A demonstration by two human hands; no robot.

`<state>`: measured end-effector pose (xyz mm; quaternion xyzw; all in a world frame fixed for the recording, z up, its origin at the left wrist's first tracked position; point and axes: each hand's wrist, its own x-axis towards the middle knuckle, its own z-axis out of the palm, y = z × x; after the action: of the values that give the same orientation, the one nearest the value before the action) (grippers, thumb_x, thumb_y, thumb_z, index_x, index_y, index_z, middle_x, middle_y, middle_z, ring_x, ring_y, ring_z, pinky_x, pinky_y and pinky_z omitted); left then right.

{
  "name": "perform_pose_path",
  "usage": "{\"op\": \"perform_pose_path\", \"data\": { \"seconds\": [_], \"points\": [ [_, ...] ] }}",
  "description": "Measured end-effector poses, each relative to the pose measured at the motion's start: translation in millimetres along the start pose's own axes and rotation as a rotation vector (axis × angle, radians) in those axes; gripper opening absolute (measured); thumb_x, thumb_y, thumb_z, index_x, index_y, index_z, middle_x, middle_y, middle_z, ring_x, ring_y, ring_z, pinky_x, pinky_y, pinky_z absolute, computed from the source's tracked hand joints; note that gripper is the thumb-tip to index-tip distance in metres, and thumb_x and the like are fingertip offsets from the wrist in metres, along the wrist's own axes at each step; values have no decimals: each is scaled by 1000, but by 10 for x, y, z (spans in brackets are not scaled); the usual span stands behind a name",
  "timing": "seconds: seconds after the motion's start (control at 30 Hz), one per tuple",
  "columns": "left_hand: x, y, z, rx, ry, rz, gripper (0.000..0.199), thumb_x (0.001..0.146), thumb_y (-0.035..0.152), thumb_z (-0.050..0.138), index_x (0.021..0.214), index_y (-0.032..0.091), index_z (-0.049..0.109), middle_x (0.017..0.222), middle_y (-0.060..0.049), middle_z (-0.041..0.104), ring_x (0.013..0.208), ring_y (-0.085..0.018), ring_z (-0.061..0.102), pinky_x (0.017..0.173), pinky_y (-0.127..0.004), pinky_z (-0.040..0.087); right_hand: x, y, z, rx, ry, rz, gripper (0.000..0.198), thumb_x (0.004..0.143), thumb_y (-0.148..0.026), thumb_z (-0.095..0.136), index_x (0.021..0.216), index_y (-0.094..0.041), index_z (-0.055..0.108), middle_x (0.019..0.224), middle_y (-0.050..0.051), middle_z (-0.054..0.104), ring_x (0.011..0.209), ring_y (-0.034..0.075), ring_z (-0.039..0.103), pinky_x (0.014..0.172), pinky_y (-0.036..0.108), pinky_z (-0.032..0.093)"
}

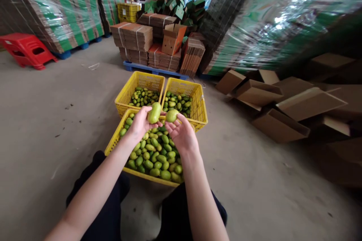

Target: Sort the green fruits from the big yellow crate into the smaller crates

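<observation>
My left hand (140, 122) is closed around a long, smooth green fruit (154, 113). Close beside it, my right hand (183, 135) grips a rounder green fruit (171, 115) between thumb and fingers. Both are held above a yellow crate (113, 140) filled with green fruit (155, 154), oval and shiny. Behind it, a second yellow crate (124, 94) at left and a third yellow crate (199, 107) at right hold smaller amounts of similar fruit. My forearms and hands hide part of the near crate.
A red plastic stool (31, 49) stands at far left. Bundled flat cardboard (132, 35) lies on a blue pallet (155, 70) behind the crates. Open cardboard boxes (278, 124) are heaped at right. Film-wrapped stacks (65, 3) rise on both sides. Concrete floor (76, 120) surrounds the crates.
</observation>
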<state>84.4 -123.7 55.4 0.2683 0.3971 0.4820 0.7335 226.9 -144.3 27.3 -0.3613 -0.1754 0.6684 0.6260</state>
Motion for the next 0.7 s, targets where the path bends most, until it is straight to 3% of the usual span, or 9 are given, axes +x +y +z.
{"op": "perform_pose_path", "data": {
  "seconds": [0.13, 0.27, 0.4, 0.57, 0.7],
  "points": [
    [-36, -25, 7, -113, -59, 172, 29, 74, 36, 70, 93, 17, 60, 72, 3, 64, 40, -3, 48, 37, -15, 33, -11, -12, 18, -18, -66, -8, 16, 73, -34, 66, 80, -20, 66, 86, 5, 74, 66, 16, 64, 61, 29, 56],
    [-22, -2, -18, -107, -87, 189, 31, 69, 38, 74, 81, 17, 55, 60, 9, 53, 31, 3, 27, 31, -14, 14, -35, 32, 72, -66, -121, -41, 20, 69, -38, 71, 71, -20, 64, 67, -1, 63, 47, 9, 45, 44, 24, 41],
    [-29, 13, -11, -33, -167, 169, 37, 72, 48, 69, 81, 13, 60, 61, 6, 51, 35, 1, 32, 34, -16, 21, -58, 60, 109, -133, -158, -13, 31, 65, -42, 78, 62, -21, 54, 53, -7, 51, 38, 6, 32, 37, 22, 29],
    [-69, -94, 62, 70, -69, 199, 30, 71, 30, 76, 91, 17, 57, 72, 5, 57, 59, -5, 55, 56, -17, 45, -7, 36, 56, -103, -70, 88, 33, 68, -45, 74, 60, -21, 52, 46, -5, 51, 36, 7, 37, 35, 22, 30],
    [-40, -146, 37, 38, -20, 154, 35, 67, 26, 77, 88, 19, 49, 79, 3, 63, 63, -10, 61, 62, -23, 52, 44, 12, -18, -33, 32, 170, 26, 70, -37, 69, 58, -20, 53, 48, -2, 57, 37, 8, 40, 34, 21, 30]
  ]
}}
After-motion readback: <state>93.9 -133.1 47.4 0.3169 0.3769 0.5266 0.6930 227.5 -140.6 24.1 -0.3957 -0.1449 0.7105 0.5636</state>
